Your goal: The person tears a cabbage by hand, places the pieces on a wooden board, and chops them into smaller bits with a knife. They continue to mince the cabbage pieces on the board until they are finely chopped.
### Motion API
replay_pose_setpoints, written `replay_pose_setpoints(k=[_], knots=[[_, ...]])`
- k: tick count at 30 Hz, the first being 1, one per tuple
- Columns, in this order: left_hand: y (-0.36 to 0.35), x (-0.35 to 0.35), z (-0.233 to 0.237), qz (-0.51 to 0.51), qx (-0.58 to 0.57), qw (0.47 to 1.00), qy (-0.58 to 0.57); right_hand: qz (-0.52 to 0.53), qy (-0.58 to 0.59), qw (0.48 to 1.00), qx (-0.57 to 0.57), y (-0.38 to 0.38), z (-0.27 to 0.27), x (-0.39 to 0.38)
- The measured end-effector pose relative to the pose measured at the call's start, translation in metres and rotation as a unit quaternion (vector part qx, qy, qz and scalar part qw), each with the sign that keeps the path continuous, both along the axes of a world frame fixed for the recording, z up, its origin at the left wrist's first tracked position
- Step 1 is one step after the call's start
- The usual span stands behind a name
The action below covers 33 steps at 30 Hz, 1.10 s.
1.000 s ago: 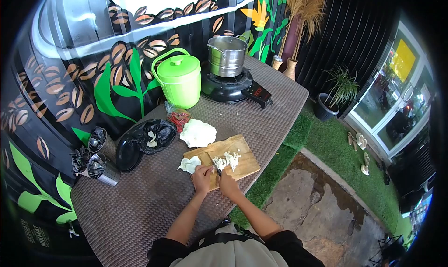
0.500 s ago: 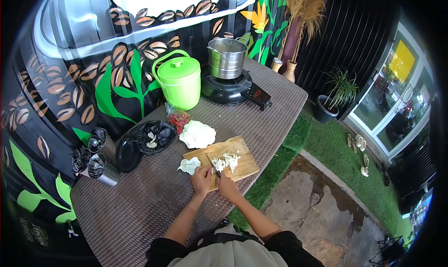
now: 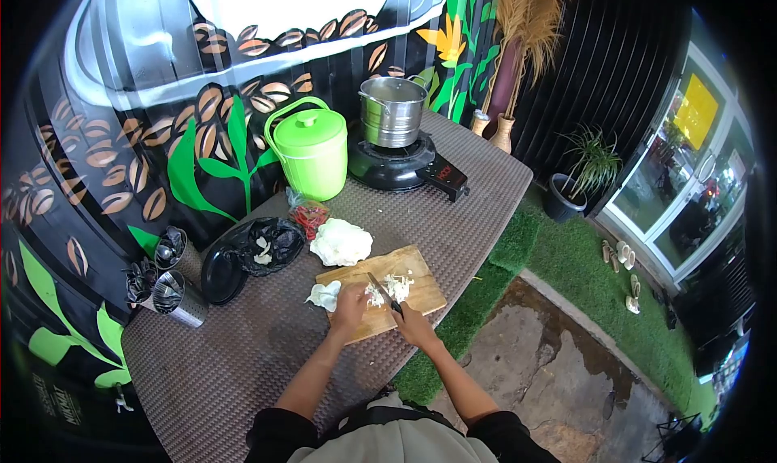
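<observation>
My right hand [image 3: 415, 327] grips a black-handled knife [image 3: 379, 284], its blade pointing up and left over the wooden cutting board [image 3: 387, 325]. Finely chopped white cabbage [image 3: 397, 286] lies in a small heap beside the blade. At the board's left part is my left hand [image 3: 350, 309], back of the hand toward me, its fingers blurred and partly hidden. Just left of it, a pale cabbage leaf [image 3: 323, 295] hangs over the board's edge. Behind the board sits a larger piece of cabbage [image 3: 341, 242].
A bag of red chillies [image 3: 308, 218] and a black plastic bag [image 3: 273, 244] with scraps lie behind. Farther back stand a lime-green lidded bucket [image 3: 311, 151] and a steel pot [image 3: 392, 113] on a black stove [image 3: 390, 165]. Metal cutlery holders [image 3: 188, 303] stand left.
The knife has shifted right and now shows clear of my left hand, its blade over the chopped cabbage. My left hand has risen slightly, and the two hands are farther apart.
</observation>
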<state>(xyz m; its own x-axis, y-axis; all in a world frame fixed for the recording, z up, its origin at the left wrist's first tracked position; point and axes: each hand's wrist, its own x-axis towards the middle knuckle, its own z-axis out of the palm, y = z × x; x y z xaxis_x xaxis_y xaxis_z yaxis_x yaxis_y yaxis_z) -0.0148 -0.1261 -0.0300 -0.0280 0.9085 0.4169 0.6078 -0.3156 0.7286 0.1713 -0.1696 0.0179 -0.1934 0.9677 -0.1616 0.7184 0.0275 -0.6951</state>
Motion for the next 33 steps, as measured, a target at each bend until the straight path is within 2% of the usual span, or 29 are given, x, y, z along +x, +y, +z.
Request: replay_pose_setpoints(k=[4, 6, 11, 15, 18, 20, 21, 22, 24, 28, 30, 31, 32, 33], knots=[[0.004, 0.002, -0.003, -0.001, -0.035, 0.999, 0.038, -0.009, -0.046, 0.999, -0.008, -0.008, 0.004, -0.010], [0.003, 0.004, 0.000, -0.007, -0.058, 0.998, -0.009, -0.016, -0.062, 0.998, -0.012, -0.011, 0.003, -0.015], [0.005, 0.001, -0.004, -0.014, -0.065, 0.998, -0.014, -0.054, -0.113, 0.992, -0.015, -0.015, -0.012, -0.030], [0.005, 0.004, -0.012, -0.012, -0.045, 0.999, 0.007, -0.034, -0.125, 0.992, -0.008, 0.005, -0.025, -0.034], [0.001, 0.007, 0.001, 0.013, -0.097, 0.994, -0.041, -0.009, -0.094, 0.995, -0.015, 0.021, -0.014, -0.016], [0.004, 0.005, 0.000, 0.014, -0.102, 0.994, -0.046, 0.085, -0.005, 0.996, 0.018, 0.039, -0.023, 0.002], [0.006, 0.004, -0.001, 0.014, -0.108, 0.993, -0.052, 0.067, 0.007, 0.998, 0.010, 0.032, -0.001, 0.005], [0.006, 0.004, 0.006, 0.013, -0.106, 0.993, -0.052, 0.066, 0.007, 0.998, 0.011, 0.031, -0.001, 0.010], [0.008, 0.002, 0.019, -0.014, 0.066, 0.997, 0.029, 0.024, 0.056, 0.998, 0.030, 0.023, 0.001, 0.018], [0.022, 0.005, 0.045, -0.077, 0.046, 0.995, 0.053, -0.047, -0.008, 0.998, 0.041, -0.001, 0.016, 0.025], [0.023, 0.014, 0.062, -0.103, 0.047, 0.993, 0.041, -0.098, -0.091, 0.990, 0.034, -0.011, 0.015, 0.029], [0.028, 0.018, 0.065, -0.096, 0.101, 0.989, 0.053, -0.113, -0.090, 0.989, 0.041, -0.015, 0.013, 0.031], [0.029, 0.023, 0.069, -0.099, 0.103, 0.988, 0.052, -0.116, -0.091, 0.988, 0.042, -0.018, 0.007, 0.034], [0.029, 0.027, 0.074, -0.095, 0.126, 0.985, 0.072, -0.115, -0.134, 0.977, 0.123, -0.021, 0.002, 0.036]])
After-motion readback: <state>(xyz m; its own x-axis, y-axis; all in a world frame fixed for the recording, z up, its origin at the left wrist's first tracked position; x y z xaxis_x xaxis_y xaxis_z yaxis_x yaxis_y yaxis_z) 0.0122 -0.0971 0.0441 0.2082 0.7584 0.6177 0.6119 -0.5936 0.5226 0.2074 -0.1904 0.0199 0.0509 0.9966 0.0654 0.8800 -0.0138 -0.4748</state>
